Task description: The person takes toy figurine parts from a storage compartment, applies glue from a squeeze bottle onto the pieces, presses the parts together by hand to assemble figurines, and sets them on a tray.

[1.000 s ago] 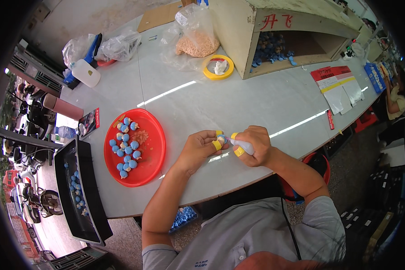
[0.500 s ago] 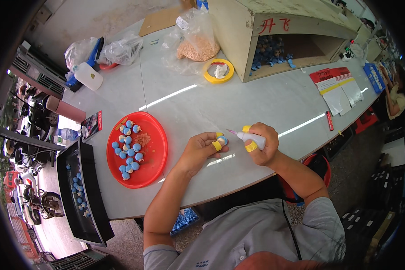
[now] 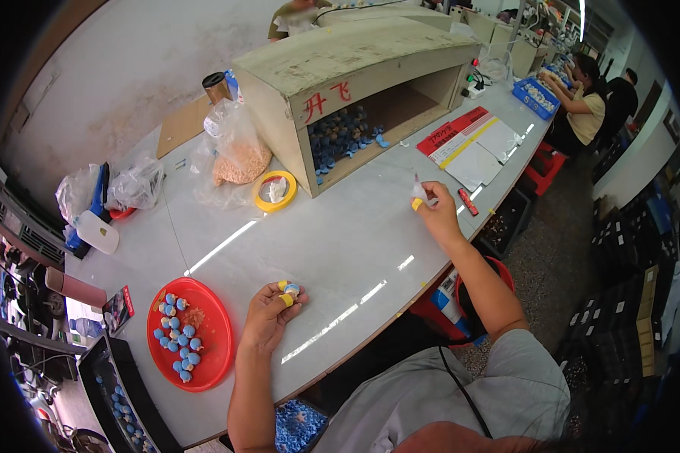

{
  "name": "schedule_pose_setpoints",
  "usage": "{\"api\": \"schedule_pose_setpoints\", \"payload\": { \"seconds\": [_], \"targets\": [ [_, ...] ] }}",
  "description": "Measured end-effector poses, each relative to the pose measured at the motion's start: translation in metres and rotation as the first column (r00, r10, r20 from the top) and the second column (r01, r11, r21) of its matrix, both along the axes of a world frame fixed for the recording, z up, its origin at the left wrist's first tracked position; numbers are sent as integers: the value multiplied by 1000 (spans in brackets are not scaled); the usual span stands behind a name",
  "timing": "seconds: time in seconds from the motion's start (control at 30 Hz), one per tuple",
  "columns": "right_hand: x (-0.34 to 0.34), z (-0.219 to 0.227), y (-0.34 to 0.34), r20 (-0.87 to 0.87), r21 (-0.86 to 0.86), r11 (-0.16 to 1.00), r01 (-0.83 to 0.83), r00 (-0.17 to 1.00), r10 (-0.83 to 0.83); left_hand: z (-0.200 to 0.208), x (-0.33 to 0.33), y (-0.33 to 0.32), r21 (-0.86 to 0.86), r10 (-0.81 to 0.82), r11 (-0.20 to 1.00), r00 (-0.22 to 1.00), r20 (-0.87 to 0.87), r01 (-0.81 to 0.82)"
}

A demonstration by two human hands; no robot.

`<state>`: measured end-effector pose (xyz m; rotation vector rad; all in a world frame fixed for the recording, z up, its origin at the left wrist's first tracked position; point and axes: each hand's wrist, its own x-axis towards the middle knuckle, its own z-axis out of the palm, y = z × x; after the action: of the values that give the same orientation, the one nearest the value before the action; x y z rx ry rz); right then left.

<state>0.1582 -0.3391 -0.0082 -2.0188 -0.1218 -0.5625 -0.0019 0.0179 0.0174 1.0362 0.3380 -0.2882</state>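
My left hand [image 3: 266, 315] is over the near part of the table, to the right of the red plate. Its thumb and finger, wrapped in yellow tape, pinch a small blue-and-white ball-shaped piece [image 3: 292, 289]. My right hand [image 3: 441, 214] is stretched out to the far right and closed around a small translucent squeeze bottle [image 3: 420, 190]. The bottle's thin nozzle points up, and my fingers hide part of its body. Several blue-and-cream pieces [image 3: 183, 340] like the held one lie in the round red plate [image 3: 217, 343].
A cream box [image 3: 261, 90] with a heap of blue pieces inside stands at the back. Before it lie a yellow tape roll [image 3: 279, 198] and a bag of orange granules [image 3: 239, 162]. Printed sheets [image 3: 468, 162] and a red stick [image 3: 468, 202] are near my right hand. A black tray [image 3: 156, 423] sits left.
My right hand has carried the squeeze bottle away from the small piece, toward the far right, and its nozzle has turned upward. My left hand still holds the piece. The head view has swung right.
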Motion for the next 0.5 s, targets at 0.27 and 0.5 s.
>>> {"api": "schedule_pose_setpoints", "payload": {
  "seconds": [0.27, 0.5],
  "targets": [
    [33, -5, -48, -162, -246, 944, 218, 951, -262, 0, -1, -2, -33, 60, 998, 998, 11, -59],
    [-3, 8, -11, 369, -170, 929, 330, 895, -250, -4, 3, 2, -26, 40, 999, 999, 17, -39]
  ]
}}
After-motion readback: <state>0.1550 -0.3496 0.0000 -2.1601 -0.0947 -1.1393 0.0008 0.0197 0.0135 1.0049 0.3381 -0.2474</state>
